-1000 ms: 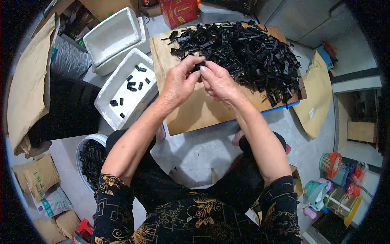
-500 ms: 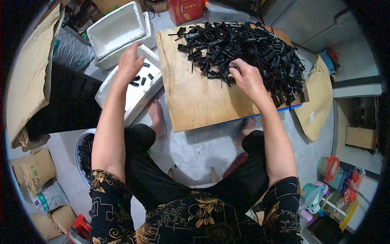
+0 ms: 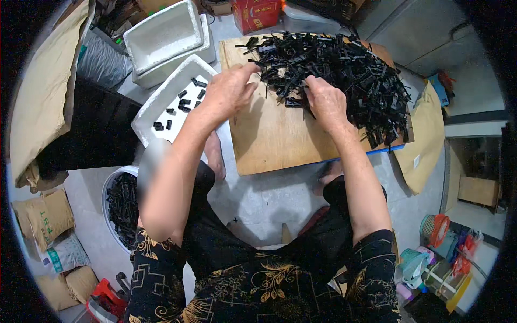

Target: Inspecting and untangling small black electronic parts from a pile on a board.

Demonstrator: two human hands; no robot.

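Note:
A heap of black plastic parts (image 3: 355,81) covers the far and right side of a wooden board (image 3: 280,140). At the heap's left edge, my left hand (image 3: 229,92) reaches over the board with thumb and forefinger apart, and nothing shows between them. My right hand (image 3: 326,103) is at the heap's near edge, its fingers curled together; whatever they grip is hidden beneath them. Left of the board, a white foam box (image 3: 145,119) holds several small black pieces (image 3: 184,102) scattered on its bottom. My left forearm crosses in front of that box's near corner.
More foam boxes (image 3: 161,40) are stacked behind the first. By my left leg stands a white bucket (image 3: 110,215) full of black parts. A red box (image 3: 256,15) is beyond the board, and a tan sack (image 3: 423,145) lies to its right. Baskets (image 3: 431,229) stand at lower right.
My left hand has moved right, from above the foam box to the heap's left edge. More black pieces now show in the box. My right hand stays by the heap.

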